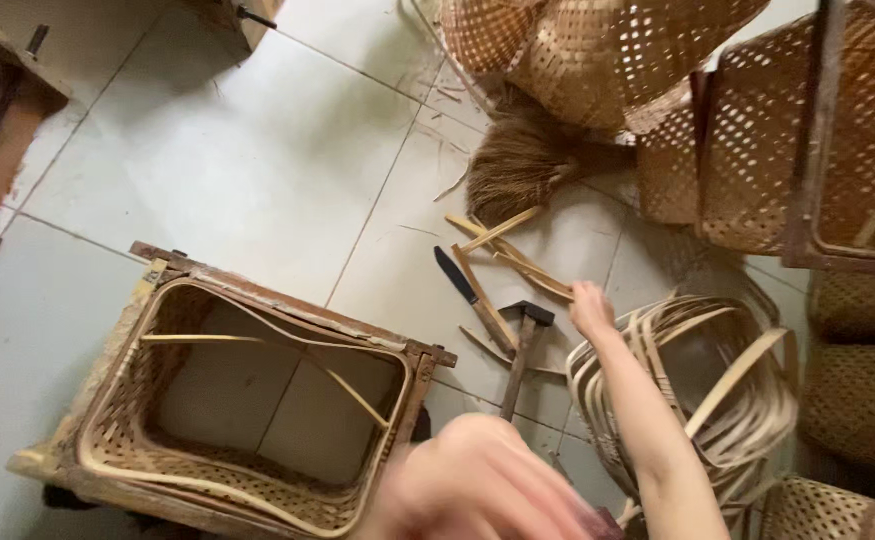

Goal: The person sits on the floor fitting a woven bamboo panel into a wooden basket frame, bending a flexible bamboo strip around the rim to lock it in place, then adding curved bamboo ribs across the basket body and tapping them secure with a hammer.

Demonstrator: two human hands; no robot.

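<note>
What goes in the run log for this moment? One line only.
right hand: at bamboo strip coil | grip: unclear | left hand: unseen | nearby: hammer, knife, framed basket

So the right hand [591, 306] is stretched out over a loose bundle of thin bamboo strips [702, 390], pale tan, bent round into big hoops and stacked in a messy coil on the tiled floor [257, 150]. A few flat strips poke up across the top at an angle. Fingers are curled right at the coil's far rim, touching or nearly touching it, hard to tell.
</note>
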